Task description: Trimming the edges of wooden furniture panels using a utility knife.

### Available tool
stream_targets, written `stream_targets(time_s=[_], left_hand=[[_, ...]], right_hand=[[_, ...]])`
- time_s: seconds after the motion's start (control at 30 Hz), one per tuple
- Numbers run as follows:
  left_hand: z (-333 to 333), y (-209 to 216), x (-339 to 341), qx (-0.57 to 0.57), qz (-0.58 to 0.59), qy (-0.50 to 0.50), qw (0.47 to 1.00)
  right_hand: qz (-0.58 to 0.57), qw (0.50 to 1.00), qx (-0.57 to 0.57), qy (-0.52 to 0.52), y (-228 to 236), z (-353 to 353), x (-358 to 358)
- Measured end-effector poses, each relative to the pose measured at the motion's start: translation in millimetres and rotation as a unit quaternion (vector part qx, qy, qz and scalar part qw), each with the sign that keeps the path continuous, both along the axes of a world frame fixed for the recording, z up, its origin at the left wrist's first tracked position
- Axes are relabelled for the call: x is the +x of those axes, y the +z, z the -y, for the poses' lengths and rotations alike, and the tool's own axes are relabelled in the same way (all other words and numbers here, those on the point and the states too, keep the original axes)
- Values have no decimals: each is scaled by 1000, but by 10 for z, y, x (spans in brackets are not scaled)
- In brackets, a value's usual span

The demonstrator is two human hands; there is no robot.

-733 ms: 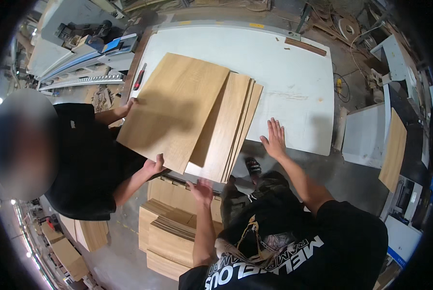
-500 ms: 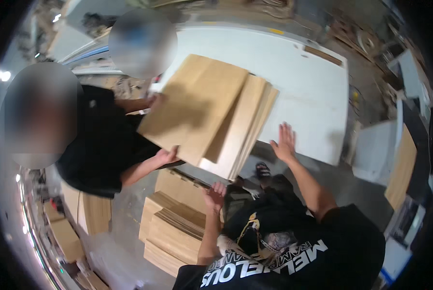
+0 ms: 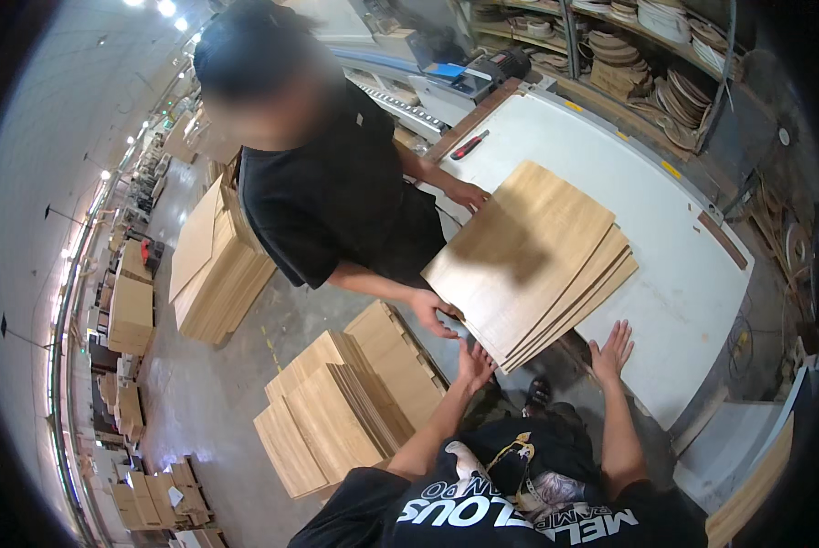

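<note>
A fanned stack of several light wood-grain boards (image 3: 528,247) lies over the left part of a white tabletop (image 3: 702,265), its near corner jutting past the table's edge. My left hand (image 3: 473,368), fingers apart and empty, is just below that corner; whether it touches the boards I cannot tell. My right hand (image 3: 612,353) is open with fingers spread at the table's near edge, to the right of the stack. Across from me a co-worker in a black shirt has one hand (image 3: 469,195) at the boards' far left edge and the other hand (image 3: 432,313) by their near left corner.
Below left, a stack of wood-grain boards (image 3: 322,429) stands on the floor, with another board pile (image 3: 217,265) behind the co-worker. A red and black utility knife (image 3: 470,144) lies on the table's far left. Shelves with coiled edging strips (image 3: 610,50) stand at the back.
The top board, raised and tilted in the co-worker's hands before, now rests on the others in a more even stack. My view has swung left; both my hands stay open.
</note>
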State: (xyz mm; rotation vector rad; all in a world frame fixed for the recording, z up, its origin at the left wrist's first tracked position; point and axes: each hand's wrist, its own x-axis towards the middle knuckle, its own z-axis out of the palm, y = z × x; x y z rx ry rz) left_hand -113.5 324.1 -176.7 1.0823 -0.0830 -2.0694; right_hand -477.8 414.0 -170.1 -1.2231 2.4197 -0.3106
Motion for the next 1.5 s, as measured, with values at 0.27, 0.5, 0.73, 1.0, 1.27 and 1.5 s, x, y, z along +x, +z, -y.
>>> stream_targets(time_s=[0.27, 0.5, 0.73, 1.0, 1.27, 1.5], left_hand=[[-47, 198, -47, -40, 72, -84, 993], [-304, 522, 56, -23, 91, -134, 987], [-463, 468, 47, -16, 141, -202, 969], [-764, 314, 604, -32, 241, -186, 952], [-1213, 147, 1296, 59, 285, -74, 954], [-1225, -115, 1250, 11, 298, -101, 949]], right_hand=[[2, 931, -312, -189, -259, 189, -203], [181, 791, -469, -348, -146, 1506, -537], [163, 795, -416, -411, -63, 2026, -914], [185, 816, -330, -437, 72, 2343, -1068], [194, 882, -217, -370, 771, 2494, -1018], [223, 892, -237, -315, 464, 2412, -1538]])
